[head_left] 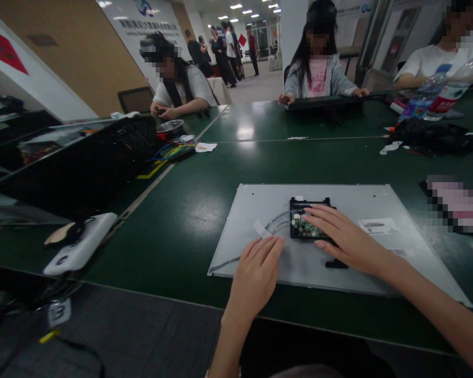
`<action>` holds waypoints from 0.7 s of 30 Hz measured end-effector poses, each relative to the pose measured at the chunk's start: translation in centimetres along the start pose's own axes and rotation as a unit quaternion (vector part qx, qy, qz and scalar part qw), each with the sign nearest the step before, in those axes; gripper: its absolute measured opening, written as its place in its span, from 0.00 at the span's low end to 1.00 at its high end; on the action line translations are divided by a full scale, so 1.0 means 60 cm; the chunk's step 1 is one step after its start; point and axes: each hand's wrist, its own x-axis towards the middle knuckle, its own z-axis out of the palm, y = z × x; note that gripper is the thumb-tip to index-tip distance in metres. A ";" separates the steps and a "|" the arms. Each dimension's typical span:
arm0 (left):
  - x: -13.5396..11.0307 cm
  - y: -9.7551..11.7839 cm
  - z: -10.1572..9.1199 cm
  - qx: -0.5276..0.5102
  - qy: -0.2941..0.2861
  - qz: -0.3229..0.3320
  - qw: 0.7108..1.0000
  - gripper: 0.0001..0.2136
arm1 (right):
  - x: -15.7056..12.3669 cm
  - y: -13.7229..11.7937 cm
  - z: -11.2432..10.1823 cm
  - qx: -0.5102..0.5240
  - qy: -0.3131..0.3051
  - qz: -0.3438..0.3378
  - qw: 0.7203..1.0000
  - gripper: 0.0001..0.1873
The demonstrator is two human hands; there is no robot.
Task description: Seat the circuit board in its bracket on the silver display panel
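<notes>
A flat grey metal panel (252, 205) lies on the table in front of me. On it sits a black plastic frame (310, 201) with a green circuit board (305, 227) inside. Grey cables (280, 215) run left from the board, with a white tag (261, 229) on them. My left hand (258, 270) is closed beside the cables, its fingers pressed together; what they pinch, if anything, is hidden. With fingers stretched out, my right hand (345, 239) lies over the right part of the board and covers it. A small black piece (336, 264) is below that hand.
A white power strip (81, 244) and a large black panel (74, 168) are on the left. Coloured wires (173, 149) lie farther back. On the right are a black bag (429, 135), bottles (451, 92) and a blurred pink item (457, 202). Several people are across the table.
</notes>
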 end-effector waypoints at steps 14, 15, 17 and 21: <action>0.003 -0.005 0.010 0.042 0.025 -0.114 0.992 0.10 | 0.025 -0.073 0.028 -0.049 -0.092 -0.100 0.990 0.30; 0.003 -0.005 0.010 0.040 0.021 -0.114 0.992 0.10 | 0.026 -0.074 0.029 -0.044 -0.092 -0.099 0.990 0.30; 0.004 -0.005 0.010 0.038 0.015 -0.118 0.992 0.10 | 0.028 -0.074 0.029 -0.035 -0.095 -0.099 0.990 0.30; 0.007 -0.006 0.010 0.034 -0.005 -0.137 0.990 0.11 | 0.028 -0.076 0.031 -0.029 -0.104 -0.102 0.989 0.29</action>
